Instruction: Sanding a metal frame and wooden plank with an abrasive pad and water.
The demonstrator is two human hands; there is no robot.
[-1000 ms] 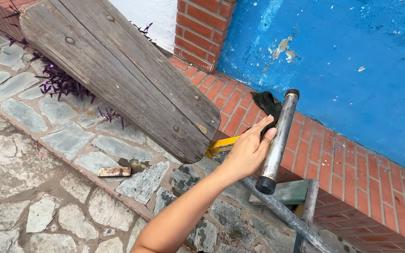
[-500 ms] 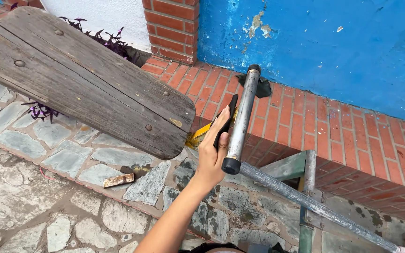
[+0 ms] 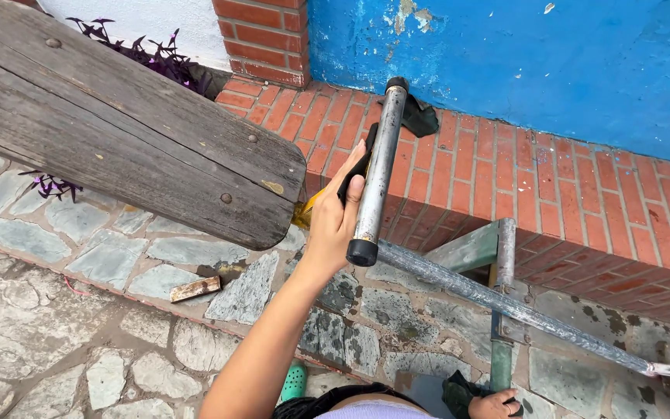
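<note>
Overhead, the left hand (image 3: 335, 225) was clamped on a grey metal tube with black end caps (image 3: 378, 167) above the red brick ledge (image 3: 552, 186). Low down, the right hand (image 3: 494, 405) gripped a dark cloth (image 3: 455, 392) beside the weathered wooden plank (image 3: 118, 132).

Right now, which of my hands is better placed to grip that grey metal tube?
Probably the left. Your left hand rests against the grey metal tube, just above its black end cap. Your right hand sits low at the frame edge by the green post, apart from the tube.
</note>
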